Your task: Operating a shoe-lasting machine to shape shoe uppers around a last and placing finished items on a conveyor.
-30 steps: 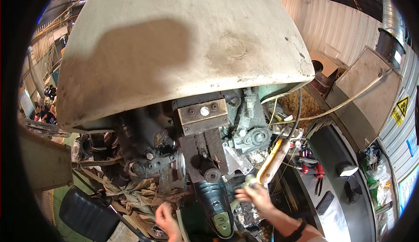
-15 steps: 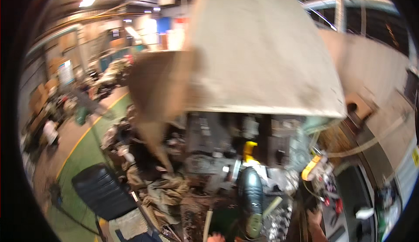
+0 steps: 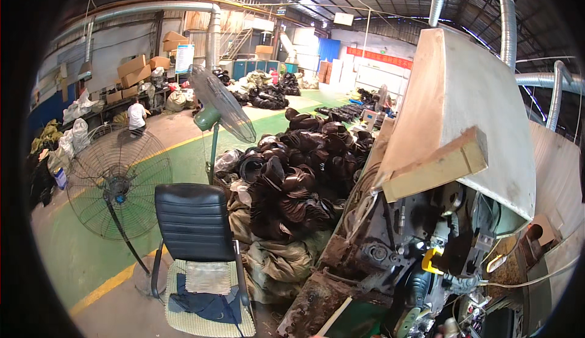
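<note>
A black shoe-shaped piece [image 3: 417,288] with a pale green end [image 3: 407,323] stands in the machine [image 3: 378,254] at the lower right. A yellow clamp-like part [image 3: 431,261] sits just above it. Only a thin sliver of my left hand [image 3: 317,336] shows at the bottom edge, beside a pale strip [image 3: 335,317]. Its fingers are hidden, so I cannot see whether it holds anything. My right hand is out of sight.
A black office chair [image 3: 194,222] stands to the left, with a large floor fan [image 3: 119,182] beyond it. A heap of dark curved pieces [image 3: 292,179] lies beside the machine. A pale hood [image 3: 463,112] overhangs it. Far left, a person [image 3: 138,117] in white is crouching.
My view has swung left, so the machine, hood and shoe-shaped piece appear farther right. My right hand has gone out of view, and less of my left hand shows.
</note>
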